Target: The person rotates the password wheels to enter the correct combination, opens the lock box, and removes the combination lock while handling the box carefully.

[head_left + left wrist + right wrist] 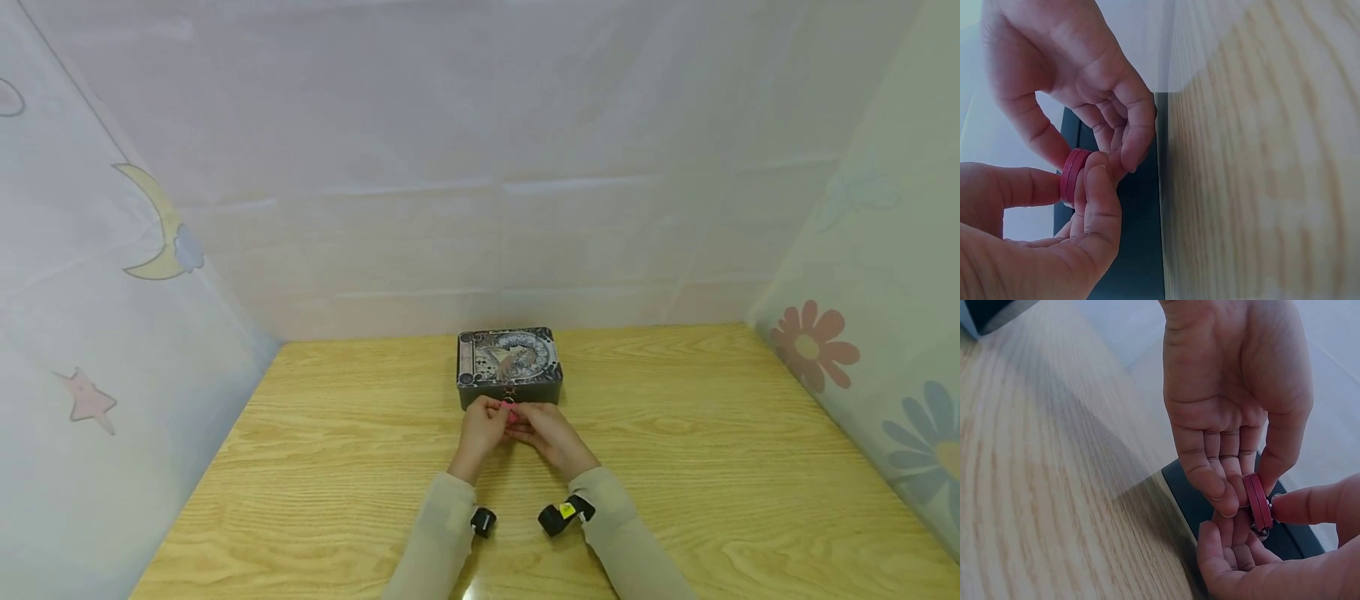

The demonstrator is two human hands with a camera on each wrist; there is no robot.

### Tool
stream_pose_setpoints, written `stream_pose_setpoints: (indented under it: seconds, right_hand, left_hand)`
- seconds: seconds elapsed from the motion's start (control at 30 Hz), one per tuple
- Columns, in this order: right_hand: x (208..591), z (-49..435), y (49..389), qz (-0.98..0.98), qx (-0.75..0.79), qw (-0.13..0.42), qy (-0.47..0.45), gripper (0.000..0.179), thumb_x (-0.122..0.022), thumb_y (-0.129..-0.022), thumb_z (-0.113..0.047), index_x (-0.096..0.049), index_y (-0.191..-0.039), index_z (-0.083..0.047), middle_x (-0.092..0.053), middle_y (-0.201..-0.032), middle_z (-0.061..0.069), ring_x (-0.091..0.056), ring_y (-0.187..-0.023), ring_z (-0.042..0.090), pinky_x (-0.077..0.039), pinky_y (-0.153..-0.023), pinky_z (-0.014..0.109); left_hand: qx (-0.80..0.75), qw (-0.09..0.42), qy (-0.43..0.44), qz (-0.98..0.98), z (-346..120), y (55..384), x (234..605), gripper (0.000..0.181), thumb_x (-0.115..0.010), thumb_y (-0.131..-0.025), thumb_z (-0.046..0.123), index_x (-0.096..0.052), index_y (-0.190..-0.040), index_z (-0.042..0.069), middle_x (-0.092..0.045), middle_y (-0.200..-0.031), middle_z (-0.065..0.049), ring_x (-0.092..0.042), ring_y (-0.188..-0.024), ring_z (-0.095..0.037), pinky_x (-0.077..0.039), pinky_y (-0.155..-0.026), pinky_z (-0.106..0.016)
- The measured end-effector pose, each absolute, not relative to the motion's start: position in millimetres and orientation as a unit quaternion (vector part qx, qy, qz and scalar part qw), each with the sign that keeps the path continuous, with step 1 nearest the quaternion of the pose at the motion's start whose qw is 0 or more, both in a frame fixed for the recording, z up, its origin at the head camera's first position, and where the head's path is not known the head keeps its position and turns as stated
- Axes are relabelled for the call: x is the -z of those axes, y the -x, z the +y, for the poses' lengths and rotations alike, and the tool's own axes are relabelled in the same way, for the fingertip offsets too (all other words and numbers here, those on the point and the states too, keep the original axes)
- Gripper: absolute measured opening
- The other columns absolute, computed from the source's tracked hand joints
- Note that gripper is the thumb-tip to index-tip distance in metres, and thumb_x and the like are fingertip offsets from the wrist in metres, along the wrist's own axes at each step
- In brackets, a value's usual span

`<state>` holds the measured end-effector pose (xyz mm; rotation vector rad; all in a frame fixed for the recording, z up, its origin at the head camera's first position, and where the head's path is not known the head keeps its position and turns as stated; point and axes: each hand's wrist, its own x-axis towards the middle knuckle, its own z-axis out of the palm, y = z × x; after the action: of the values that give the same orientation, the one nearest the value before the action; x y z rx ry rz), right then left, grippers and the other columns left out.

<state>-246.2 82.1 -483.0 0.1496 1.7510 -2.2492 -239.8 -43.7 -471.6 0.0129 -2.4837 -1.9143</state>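
Note:
A dark rectangular box (509,362) with an ornate printed lid stands shut at the back of the table, a small clasp on its front. Right at that clasp both hands meet around a small red padlock (1257,501), with a seam along its edge and bits of metal showing beside it. My left hand (482,429) pinches it between thumb and fingers from the left. From the other side my right hand (553,435) grips it too, thumb against its face and fingers curled behind. Fingers hide part of the padlock and clasp.
The box rests on a wood-grain table (337,467), close to the back edge. Behind it hangs a pale cloth wall (487,208), with printed side cloths left and right. Black straps (555,521) sit at the wrists, over light sleeves.

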Motion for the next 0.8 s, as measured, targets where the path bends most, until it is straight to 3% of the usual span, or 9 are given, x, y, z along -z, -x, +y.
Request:
stream_pose_setpoints:
  seconds: [0.5, 0.8]
  right_hand:
    - [484.1, 82.9, 247.2, 0.619, 0.77, 0.15, -0.025, 0.03, -0.044, -0.1, -0.003, -0.052, -0.118, 0.019, -0.064, -0.087, 0.005, -0.063, -0.076, 0.011, -0.055, -0.08, 0.03]
    - [482.6, 83.4, 246.1, 0.615, 0.774, 0.149, -0.018, 0.031, -0.047, -0.099, -0.003, -0.051, -0.119, 0.02, -0.064, -0.089, 0.005, -0.062, -0.077, 0.011, -0.054, -0.078, 0.027]
  left_hand:
    - [0.601, 0.009, -0.003, -0.799, -43.2, 241.4, 474.6, 0.01, -0.058, -0.09, 0.002, -0.057, -0.093, -0.008, -0.06, -0.069, -0.01, -0.058, -0.055, -0.018, -0.051, -0.05, -0.025]
    - [0.613, 0.008, 0.001, -0.79, -42.7, 240.3, 474.4, 0.009, -0.057, -0.091, -0.001, -0.055, -0.093, -0.009, -0.063, -0.071, -0.015, -0.065, -0.06, -0.032, -0.055, -0.053, -0.03]
